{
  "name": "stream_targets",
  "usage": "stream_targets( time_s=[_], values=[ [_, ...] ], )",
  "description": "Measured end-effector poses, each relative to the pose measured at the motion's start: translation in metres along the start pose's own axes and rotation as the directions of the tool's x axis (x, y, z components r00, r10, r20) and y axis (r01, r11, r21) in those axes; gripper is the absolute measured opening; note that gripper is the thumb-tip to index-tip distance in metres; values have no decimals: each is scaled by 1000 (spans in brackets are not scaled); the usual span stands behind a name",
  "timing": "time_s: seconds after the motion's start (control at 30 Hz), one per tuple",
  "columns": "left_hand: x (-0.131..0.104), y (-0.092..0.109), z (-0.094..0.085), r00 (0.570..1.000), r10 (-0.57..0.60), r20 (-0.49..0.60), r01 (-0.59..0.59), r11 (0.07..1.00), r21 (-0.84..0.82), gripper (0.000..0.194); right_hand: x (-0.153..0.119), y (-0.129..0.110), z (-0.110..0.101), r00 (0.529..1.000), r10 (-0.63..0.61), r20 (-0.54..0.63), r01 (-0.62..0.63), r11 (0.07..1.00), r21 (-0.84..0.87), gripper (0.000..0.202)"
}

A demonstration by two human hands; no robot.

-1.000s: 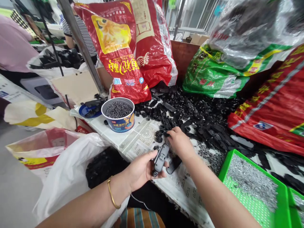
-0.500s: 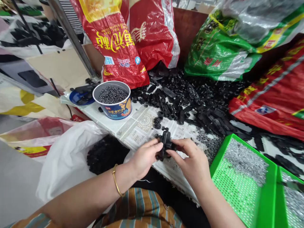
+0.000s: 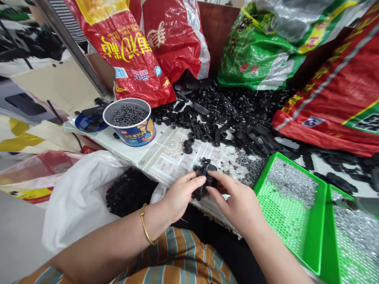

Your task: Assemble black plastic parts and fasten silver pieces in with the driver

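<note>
Both hands meet on a small black plastic assembly (image 3: 204,173) above the table's near edge. My left hand (image 3: 182,195) is closed on its left side, thumb across the front. From the right, my right hand (image 3: 233,197) grips it between thumb and fingers at a round part. Small round knobs stick out at the assembly's upper left; its underside is partly hidden by the fingers. Just beyond it on the patterned tablecloth (image 3: 168,163) sit a few loose black round pieces (image 3: 188,145).
A heap of black plastic parts (image 3: 225,106) spreads across the back, below red (image 3: 130,59) and green (image 3: 251,59) sacks. A tub (image 3: 133,134) of small dark pieces stands left. Green perforated trays (image 3: 287,221) with silvery bits lie right. A white sack (image 3: 74,201) of black parts hangs lower left.
The view has shifted, so the table items sit a little further left and up. Both hands still hold the black assembly, and the right fingers have closed further over it.
</note>
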State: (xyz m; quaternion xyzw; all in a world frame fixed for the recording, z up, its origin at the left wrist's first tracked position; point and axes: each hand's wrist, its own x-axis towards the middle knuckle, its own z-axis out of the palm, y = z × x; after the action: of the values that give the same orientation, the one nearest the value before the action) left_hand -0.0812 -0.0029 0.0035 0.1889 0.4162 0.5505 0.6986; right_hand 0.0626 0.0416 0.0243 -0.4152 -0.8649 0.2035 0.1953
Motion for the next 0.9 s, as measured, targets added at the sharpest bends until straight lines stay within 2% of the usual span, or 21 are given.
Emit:
stream_targets(
  time_s=[0.1, 0.17, 0.27, 0.37, 0.43, 0.53, 0.63, 0.73, 0.8, 0.9],
  values=[
    [-2, -4, 1, 1000, 29, -1, -29, 996, 80, 30, 0, 0, -2, 1000, 15, 7, -14, 999, -52, 30],
    [-2, -5, 0, 1000, 11, -17, -9, 995, 98, 31, 0, 0, -3, 999, 3, 32, -2, 999, -32, 34],
    [-1, -3, -1, 999, -24, -30, 27, 995, 101, 28, -1, 6, -5, 989, -102, 107, 99, 994, 37, 45],
    [0, 2, -1, 997, -71, -32, 74, 990, 120, 23, -1, 16, -8, 962, -236, 136, 245, 968, -52, 44],
    [0, 4, -1, 994, -100, -38, 104, 987, 122, 22, -1, 23, -7, 949, -286, 133, 302, 945, -128, 39],
    [0, 3, 0, 992, -110, -54, 115, 988, 103, 23, -2, 26, -2, 951, -300, 70, 307, 939, -157, 37],
    [-1, -3, 2, 994, -62, -90, 66, 997, 39, 19, -5, 21, 7, 973, -227, -51, 217, 965, -148, 32],
    [0, -10, 6, 992, -16, -127, 12, 1000, -28, 17, -10, 13, 17, 987, -11, -161, -4, 996, -89, 30],
    [0, -14, 9, 992, 13, -128, -21, 998, -62, 17, -12, 8, 22, 968, 138, -210, -148, 988, -33, 32],
    [1, -16, 11, 995, 18, -94, -30, 991, -127, 17, -13, 2, 27, 932, 286, -222, -281, 958, 53, 34]
  ],
)
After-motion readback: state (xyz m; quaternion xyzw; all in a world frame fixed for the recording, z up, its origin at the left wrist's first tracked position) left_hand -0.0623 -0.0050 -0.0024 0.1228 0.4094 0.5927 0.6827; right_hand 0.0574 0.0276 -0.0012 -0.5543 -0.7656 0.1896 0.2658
